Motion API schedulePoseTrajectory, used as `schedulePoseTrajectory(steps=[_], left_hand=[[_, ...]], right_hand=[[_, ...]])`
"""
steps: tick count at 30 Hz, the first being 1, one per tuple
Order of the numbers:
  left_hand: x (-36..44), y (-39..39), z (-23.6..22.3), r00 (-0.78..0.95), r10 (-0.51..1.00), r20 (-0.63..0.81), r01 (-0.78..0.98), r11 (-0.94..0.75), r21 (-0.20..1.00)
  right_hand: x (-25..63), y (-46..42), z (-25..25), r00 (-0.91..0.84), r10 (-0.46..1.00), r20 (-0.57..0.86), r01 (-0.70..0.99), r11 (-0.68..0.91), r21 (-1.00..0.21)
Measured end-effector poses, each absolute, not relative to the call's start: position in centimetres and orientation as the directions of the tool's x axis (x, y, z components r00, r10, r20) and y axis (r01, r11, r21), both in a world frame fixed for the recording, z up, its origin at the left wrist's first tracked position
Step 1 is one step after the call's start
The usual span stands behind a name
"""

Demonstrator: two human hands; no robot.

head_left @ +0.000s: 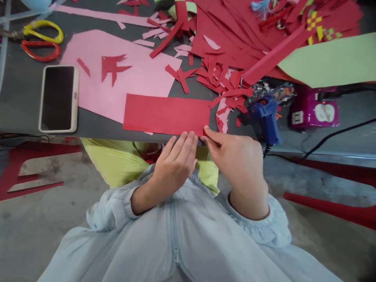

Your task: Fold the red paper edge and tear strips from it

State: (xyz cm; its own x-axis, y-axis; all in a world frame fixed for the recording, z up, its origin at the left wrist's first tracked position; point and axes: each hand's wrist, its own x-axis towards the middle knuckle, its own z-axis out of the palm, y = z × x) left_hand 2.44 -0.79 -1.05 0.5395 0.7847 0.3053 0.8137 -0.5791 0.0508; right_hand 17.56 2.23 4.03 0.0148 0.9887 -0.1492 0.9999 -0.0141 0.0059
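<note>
A red rectangular paper strip lies lengthwise along the table's near edge, its left end over a pink sheet. My left hand rests its outstretched fingertips on the strip's near edge, fingers side by side. At the strip's lower right corner, my right hand pinches the paper between thumb and forefinger. On the pink sheet sits a red paper cut-out with pointed ends, beside a small red scrap.
Left of the strip are a phone and scissors with yellow and red handles. Rightward lie red and pink scraps, a blue glue gun and a purple power box with black cords. Red sheets and green paper are behind.
</note>
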Motion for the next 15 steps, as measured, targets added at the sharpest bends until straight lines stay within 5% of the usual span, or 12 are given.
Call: schedulePoseTrajectory(steps=[15], left_hand=[[-0.5, -1.0, -0.2, 0.361, 0.882, 0.303, 0.919, -0.392, 0.044]], right_hand=[[15.1, 1.5, 5.7, 0.074, 0.924, -0.375, 0.973, 0.015, 0.23]])
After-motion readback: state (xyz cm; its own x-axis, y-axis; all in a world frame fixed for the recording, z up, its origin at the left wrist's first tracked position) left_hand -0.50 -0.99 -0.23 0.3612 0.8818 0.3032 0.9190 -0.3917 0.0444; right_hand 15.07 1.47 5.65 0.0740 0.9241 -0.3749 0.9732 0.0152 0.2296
